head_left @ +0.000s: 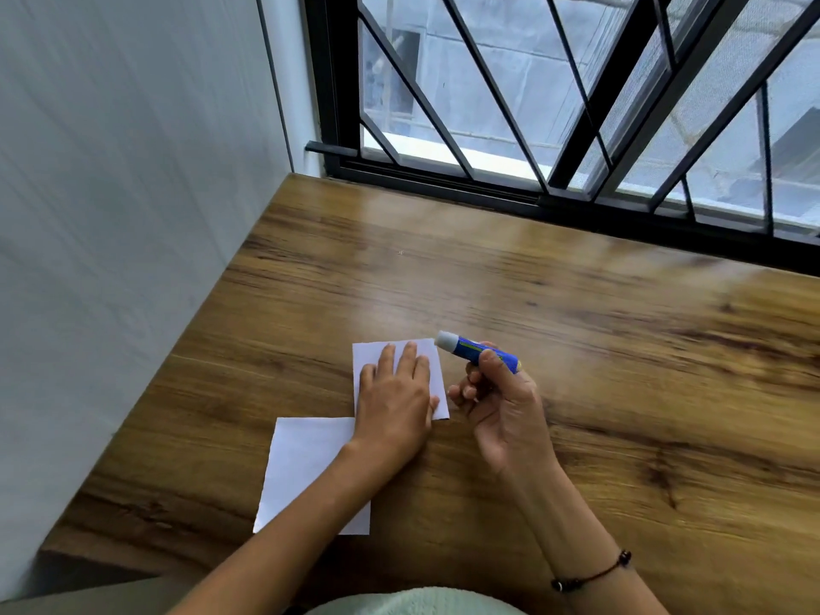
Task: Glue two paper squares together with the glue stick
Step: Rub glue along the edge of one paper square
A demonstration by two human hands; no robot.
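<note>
Pressing down flat, the left hand (392,403) is lying palm-down on the upper paper square (426,355), fingers (410,355) spread out straight and covering most of the sheet, so only its top edge, right strip and a bit of the left side are showing. That square is sitting on the wooden tabletop (577,304), roughly in the middle of the view.

A second paper square (306,463) is lying lower and to the left, nearer the person, with the left forearm crossing over its right part. Its upper right corner is sitting right at the lower left corner of the first square; can't tell whether they're actually overlapping, since the wrist is hiding that spot.

The right hand (497,406) is holding the glue stick (477,350) just to the right of the upper square. Its fingers are curling tight around the blue tube, thumb wrapping over the top, and the tube is tilting with the white end pointing up and left. That white tip is hovering just beside the square's top right corner, looking raised off the paper rather than touching it.

A dark beaded bracelet (590,572) is sitting on the right wrist. Black window bars (488,82) are running along the far edge of the tabletop, with a pale wall (111,170) on the left.
</note>
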